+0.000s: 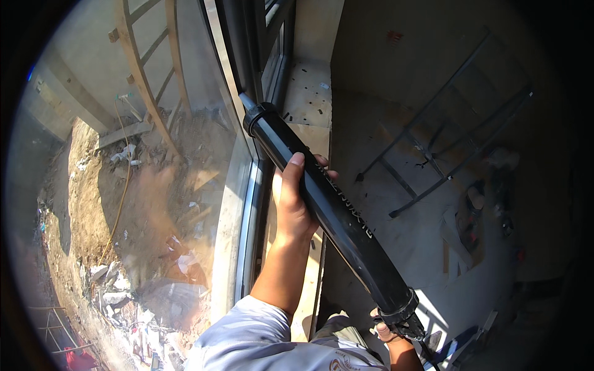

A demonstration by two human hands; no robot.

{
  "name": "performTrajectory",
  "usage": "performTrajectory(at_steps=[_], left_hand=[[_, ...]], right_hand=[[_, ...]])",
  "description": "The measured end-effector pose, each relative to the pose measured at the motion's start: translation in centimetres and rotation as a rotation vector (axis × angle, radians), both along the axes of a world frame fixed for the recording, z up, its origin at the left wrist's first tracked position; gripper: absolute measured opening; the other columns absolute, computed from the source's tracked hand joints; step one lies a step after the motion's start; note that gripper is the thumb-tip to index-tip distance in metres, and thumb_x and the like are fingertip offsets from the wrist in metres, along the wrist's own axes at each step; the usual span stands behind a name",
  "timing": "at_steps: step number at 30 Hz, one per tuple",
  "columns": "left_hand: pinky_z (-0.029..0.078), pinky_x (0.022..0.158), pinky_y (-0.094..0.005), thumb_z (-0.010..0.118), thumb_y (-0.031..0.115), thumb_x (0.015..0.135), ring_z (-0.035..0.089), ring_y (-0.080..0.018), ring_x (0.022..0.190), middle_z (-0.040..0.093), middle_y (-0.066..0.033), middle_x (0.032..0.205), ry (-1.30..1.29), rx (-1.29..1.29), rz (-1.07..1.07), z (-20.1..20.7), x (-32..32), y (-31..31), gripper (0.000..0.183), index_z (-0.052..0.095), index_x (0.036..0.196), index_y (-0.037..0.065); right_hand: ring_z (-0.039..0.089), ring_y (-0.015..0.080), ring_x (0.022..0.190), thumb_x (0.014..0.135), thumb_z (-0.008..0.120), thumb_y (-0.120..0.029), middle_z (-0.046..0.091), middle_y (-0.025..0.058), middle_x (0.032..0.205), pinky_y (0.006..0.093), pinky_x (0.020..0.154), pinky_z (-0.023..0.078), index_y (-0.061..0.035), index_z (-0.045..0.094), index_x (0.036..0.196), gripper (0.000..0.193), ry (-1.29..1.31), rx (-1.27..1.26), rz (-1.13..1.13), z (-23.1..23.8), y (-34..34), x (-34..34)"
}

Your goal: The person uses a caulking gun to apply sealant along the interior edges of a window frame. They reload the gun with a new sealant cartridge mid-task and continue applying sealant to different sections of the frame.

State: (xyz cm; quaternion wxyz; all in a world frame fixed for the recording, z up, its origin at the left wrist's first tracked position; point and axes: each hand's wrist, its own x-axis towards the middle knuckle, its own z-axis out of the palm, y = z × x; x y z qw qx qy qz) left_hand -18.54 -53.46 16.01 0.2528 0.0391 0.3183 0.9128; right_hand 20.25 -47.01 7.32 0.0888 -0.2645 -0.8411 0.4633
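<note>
A long black caulking gun (337, 210) with a tubular barrel slants across the middle of the head view. Its pale nozzle (247, 99) points up and left, close to the dark window frame (242, 46); whether it touches the frame I cannot tell. My left hand (296, 195) is wrapped round the barrel, thumb on top and fingertips showing on the far side. My right hand (387, 331) grips the handle end at the lower right, partly hidden by the gun's rear cap.
Beside the frame runs a window sill (307, 93) with small dark scraps on it. Left, through the glass, are a wooden ladder (145, 68), rubble (117, 290) and a thin hose (124, 185). A dark metal frame stand (433, 148) is on the floor at right, near scattered tools and boards (458, 241).
</note>
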Motion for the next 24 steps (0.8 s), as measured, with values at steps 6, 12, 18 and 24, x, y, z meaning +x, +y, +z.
performTrajectory(at_steps=[6, 12, 18, 24], left_hand=[[0.059, 0.061, -0.0324, 0.061, 0.038, 0.100, 0.073, -0.0221, 0.078, 0.068, -0.0120, 0.092, -0.066, 0.016, 0.054, -3.0, 0.6, 0.1, 0.041, 0.063, 0.103, -0.003], [0.059, 0.061, -0.0310, 0.057, 0.043, 0.100, 0.071, -0.0215, 0.071, 0.069, -0.0159, 0.081, -0.114, -0.032, 0.008, -5.9, 0.9, -0.2, 0.049, 0.064, 0.105, -0.005], [0.058, 0.070, -0.0372, 0.060, 0.041, 0.096, 0.069, -0.0237, 0.082, 0.066, -0.0121, 0.099, -0.109, -0.053, -0.043, -8.7, 0.7, -0.6, 0.047, 0.055, 0.123, 0.003], [0.060, 0.070, -0.0369, 0.058, 0.043, 0.096, 0.070, -0.0233, 0.084, 0.065, -0.0113, 0.099, -0.137, -0.069, -0.056, -11.3, 0.8, -0.5, 0.047, 0.055, 0.123, 0.005]], right_hand=[[0.069, 0.0358, 0.097, 0.078, 0.067, -0.066, 0.073, 0.0132, 0.107, 0.0478, 0.089, 0.054, -0.0054, 0.071, 0.116, 0.072, 0.065, 0.222, 0.018, -3.4, -0.5, 1.3], [0.070, 0.0378, 0.091, 0.075, 0.071, -0.052, 0.073, 0.0161, 0.102, 0.0479, 0.083, 0.057, -0.0040, 0.072, 0.111, 0.060, 0.143, 0.292, 0.023, -6.3, -0.9, 1.9], [0.072, 0.0382, 0.100, 0.066, 0.077, -0.043, 0.075, 0.0163, 0.107, 0.0469, 0.088, 0.058, -0.0053, 0.073, 0.111, 0.058, -0.127, 0.148, -0.015, -6.0, -1.0, 0.7], [0.073, 0.0340, 0.088, 0.070, 0.075, -0.031, 0.075, 0.0147, 0.094, 0.0414, 0.079, 0.059, -0.0039, 0.074, 0.102, 0.042, 0.022, 0.452, 0.126, -8.6, -0.9, 1.1]])
